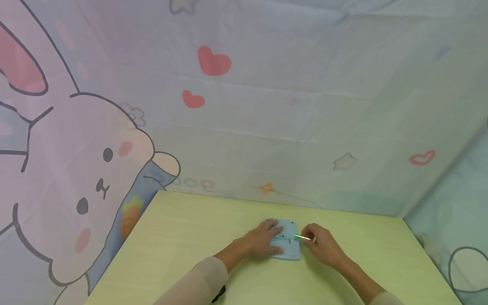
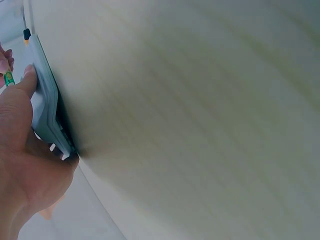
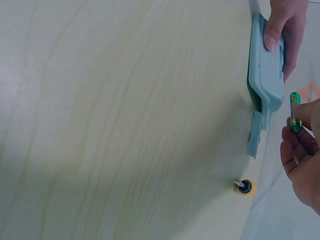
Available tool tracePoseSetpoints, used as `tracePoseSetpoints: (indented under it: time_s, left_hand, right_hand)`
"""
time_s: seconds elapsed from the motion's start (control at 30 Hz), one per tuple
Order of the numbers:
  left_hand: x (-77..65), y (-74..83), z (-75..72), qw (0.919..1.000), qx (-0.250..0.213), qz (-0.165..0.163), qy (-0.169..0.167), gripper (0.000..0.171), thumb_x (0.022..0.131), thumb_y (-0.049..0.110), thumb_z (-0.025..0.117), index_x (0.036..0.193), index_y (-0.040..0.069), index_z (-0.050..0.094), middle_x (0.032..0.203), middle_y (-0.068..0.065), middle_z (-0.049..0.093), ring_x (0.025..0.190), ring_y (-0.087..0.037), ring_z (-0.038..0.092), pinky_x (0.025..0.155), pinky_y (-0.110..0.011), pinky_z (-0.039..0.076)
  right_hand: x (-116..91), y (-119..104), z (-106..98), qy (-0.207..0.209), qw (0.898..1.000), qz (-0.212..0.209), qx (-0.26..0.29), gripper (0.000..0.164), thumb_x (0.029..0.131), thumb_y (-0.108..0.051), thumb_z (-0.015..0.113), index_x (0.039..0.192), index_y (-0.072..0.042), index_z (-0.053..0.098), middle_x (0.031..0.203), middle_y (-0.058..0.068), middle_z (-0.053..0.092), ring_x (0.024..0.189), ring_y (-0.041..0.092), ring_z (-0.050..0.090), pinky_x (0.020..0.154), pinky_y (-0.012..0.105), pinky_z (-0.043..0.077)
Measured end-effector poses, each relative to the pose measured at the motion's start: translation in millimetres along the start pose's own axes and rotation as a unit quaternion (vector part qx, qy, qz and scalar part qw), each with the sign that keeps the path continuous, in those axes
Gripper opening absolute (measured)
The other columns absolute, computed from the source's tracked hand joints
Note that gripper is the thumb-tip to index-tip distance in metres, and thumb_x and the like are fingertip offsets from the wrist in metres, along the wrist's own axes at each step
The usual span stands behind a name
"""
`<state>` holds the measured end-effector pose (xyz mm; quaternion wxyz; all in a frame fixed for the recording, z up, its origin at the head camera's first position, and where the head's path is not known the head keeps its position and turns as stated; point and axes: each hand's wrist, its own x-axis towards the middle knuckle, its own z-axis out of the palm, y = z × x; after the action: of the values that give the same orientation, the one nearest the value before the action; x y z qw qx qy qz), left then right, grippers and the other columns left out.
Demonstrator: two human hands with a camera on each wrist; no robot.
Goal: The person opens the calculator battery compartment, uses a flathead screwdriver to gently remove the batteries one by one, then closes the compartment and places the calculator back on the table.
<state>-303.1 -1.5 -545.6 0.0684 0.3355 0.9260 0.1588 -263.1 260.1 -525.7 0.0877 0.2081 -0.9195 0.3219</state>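
A light-blue calculator (image 1: 290,253) lies back side up on the table, a recess showing in its middle. My left hand (image 1: 263,240) rests on its left part with fingers spread, and the thumb lies across the surface in the right wrist view. Just off the calculator's right edge, my right hand (image 1: 323,245) pinches a green battery (image 3: 295,112) between thumb and fingers. The battery points toward the recess, its end close to the edge in the head view. A small flat blue piece (image 3: 254,136) sits by the calculator's end.
A short screwdriver (image 3: 245,187) with a yellow and black handle is on the table (image 1: 183,224) near the right hand. Behind the table's far edge hangs a printed cloth (image 1: 267,127) with a rabbit and hearts; another cloth side rises at the right.
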Motion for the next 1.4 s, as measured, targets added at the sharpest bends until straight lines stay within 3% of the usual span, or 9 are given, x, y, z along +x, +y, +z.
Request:
tracePoseSetpoints:
  time_s: [0.83,1.4]
  left_hand:
    - [-2.6,0.1,-2.0,0.9999,-0.008,-0.003,-0.005,0.076,0.103,0.06,0.06,0.167,0.024,0.037,0.174,-0.005,0.025,0.161,-0.026,0.02,0.122,-0.046,0.035]
    - [-0.6,-0.7,1.4,1.0,-0.008,-0.005,-0.001,0.076,0.103,0.06,0.06,0.166,0.025,0.037,0.174,-0.003,0.025,0.161,-0.023,0.02,0.121,-0.045,0.036]
  right_hand:
    - [-5.9,1.5,-2.7,-0.018,1.0,0.01,-0.012,0.015,0.096,0.002,0.074,0.106,-0.009,0.071,0.098,-0.004,0.064,0.09,0.011,0.061,0.074,0.028,0.052]
    - [-5.9,1.0,-4.9,-0.022,0.999,-0.001,-0.031,0.017,0.092,0.006,0.076,0.1,-0.01,0.071,0.093,-0.005,0.062,0.087,0.01,0.06,0.077,0.032,0.055]
